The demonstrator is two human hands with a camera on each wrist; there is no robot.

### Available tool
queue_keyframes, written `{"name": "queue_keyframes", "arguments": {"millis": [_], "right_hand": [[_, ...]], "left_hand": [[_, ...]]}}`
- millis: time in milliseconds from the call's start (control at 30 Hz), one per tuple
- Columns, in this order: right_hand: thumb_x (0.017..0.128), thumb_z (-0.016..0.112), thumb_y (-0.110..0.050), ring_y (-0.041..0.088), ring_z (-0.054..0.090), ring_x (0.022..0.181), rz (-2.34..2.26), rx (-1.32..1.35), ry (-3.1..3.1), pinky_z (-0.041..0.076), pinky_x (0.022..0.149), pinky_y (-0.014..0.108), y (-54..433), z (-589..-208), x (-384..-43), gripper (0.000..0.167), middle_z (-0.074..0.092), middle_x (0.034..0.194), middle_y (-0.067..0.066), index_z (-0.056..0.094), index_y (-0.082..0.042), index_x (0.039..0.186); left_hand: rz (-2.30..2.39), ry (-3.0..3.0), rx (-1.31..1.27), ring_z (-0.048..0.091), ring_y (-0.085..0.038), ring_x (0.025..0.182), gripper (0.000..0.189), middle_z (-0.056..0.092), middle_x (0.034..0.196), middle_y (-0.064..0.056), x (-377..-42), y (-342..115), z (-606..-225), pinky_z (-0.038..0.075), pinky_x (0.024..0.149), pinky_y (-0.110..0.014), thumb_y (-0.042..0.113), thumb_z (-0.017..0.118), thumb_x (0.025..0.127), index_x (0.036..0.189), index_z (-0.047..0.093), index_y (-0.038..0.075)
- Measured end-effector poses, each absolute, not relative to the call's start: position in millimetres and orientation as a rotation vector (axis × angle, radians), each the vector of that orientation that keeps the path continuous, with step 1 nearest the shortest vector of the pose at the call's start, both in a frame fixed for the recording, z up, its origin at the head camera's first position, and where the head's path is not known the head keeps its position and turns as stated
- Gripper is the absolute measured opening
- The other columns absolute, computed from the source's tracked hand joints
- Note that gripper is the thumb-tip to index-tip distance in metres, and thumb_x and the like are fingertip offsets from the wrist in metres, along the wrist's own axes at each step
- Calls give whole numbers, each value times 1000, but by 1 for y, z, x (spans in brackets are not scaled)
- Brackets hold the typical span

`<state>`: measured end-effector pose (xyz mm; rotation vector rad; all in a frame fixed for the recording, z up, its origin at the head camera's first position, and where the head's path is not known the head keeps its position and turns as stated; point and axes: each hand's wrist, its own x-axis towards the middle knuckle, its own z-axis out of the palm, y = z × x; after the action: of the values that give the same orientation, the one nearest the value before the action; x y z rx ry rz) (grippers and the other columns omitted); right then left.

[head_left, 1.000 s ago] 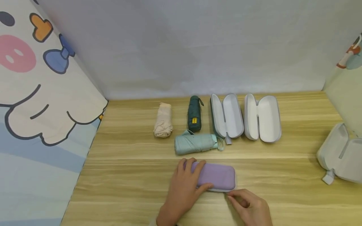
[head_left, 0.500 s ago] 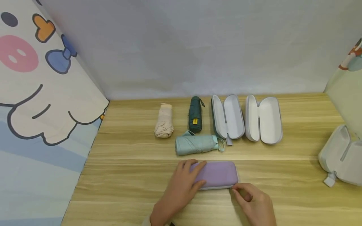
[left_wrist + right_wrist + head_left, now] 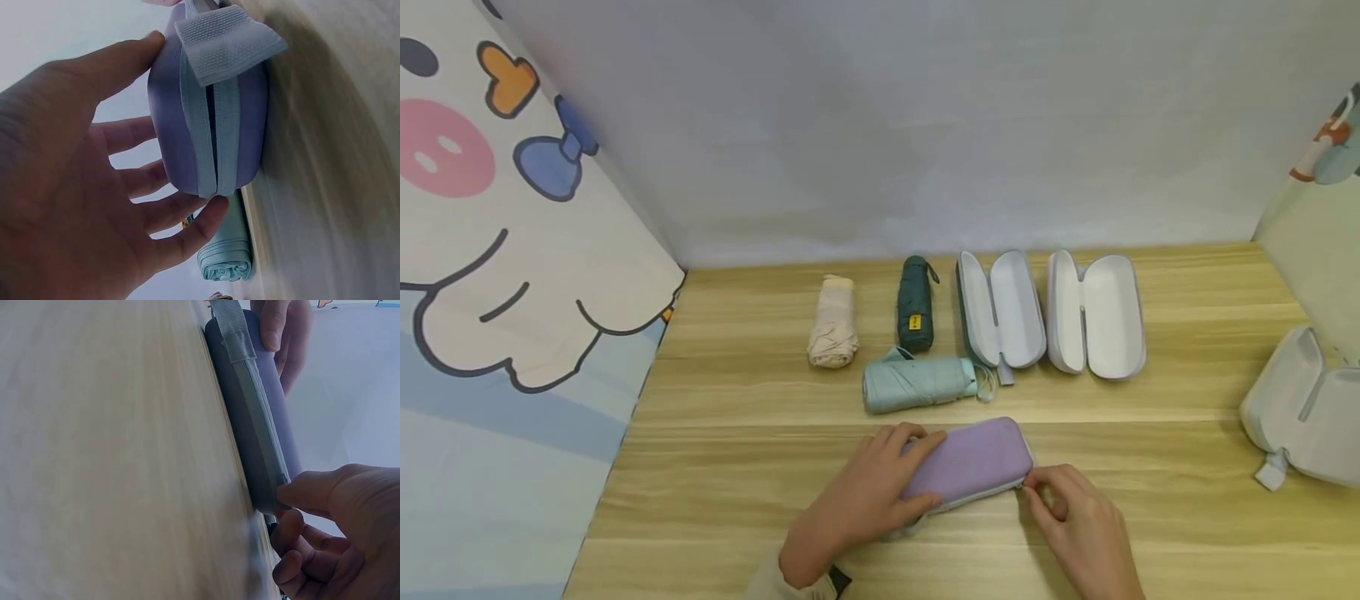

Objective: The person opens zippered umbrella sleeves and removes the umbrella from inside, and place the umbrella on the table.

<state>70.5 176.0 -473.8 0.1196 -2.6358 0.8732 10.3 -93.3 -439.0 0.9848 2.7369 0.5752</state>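
A purple zip case (image 3: 973, 460) lies on the table with its lid down, set slantwise, its right end farther from me. My left hand (image 3: 868, 492) grips its left end, thumb on the near side and fingers over the far side. In the left wrist view a grey fabric tab (image 3: 228, 47) hangs over that end, and a narrow dark slit (image 3: 211, 119) shows between the zip bands. At the near right corner my right hand (image 3: 1086, 525) pinches the zip pull between thumb and forefinger; the fingertips mostly hide the pull (image 3: 282, 480).
Behind the case lies a light teal folded umbrella (image 3: 921, 383). Farther back are a beige folded umbrella (image 3: 833, 323), a dark green one (image 3: 915, 304) and two unzipped cases, one dark green outside (image 3: 1018, 312), one grey (image 3: 1116, 321). Another unzipped case (image 3: 1330, 425) stands far right.
The purple case has turned, its right end swinging away from me. My right hand has moved slightly right and away with the zip pull; my left hand keeps its grip.
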Motion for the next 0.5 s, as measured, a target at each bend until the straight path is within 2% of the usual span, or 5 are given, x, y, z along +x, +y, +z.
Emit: {"name": "queue_keyframes", "arguments": {"millis": [267, 500], "right_hand": [[69, 90, 5, -11, 41, 60, 853, 137, -2616, 35, 53, 14, 174, -475, 73, 33, 67, 80, -12, 74, -19, 85], [67, 93, 3, -10, 42, 59, 892, 170, -2559, 36, 54, 15, 170, -480, 77, 33, 66, 74, -15, 75, -19, 85]], "left_hand": [[512, 2822, 971, 60, -22, 124, 69, 60, 138, -5, 15, -89, -443, 53, 98, -43, 50, 73, 95, 153, 52, 19], [421, 2934, 969, 62, -21, 116, 69, 63, 132, -4, 19, -83, -446, 53, 96, -41, 50, 75, 92, 149, 56, 18]]}}
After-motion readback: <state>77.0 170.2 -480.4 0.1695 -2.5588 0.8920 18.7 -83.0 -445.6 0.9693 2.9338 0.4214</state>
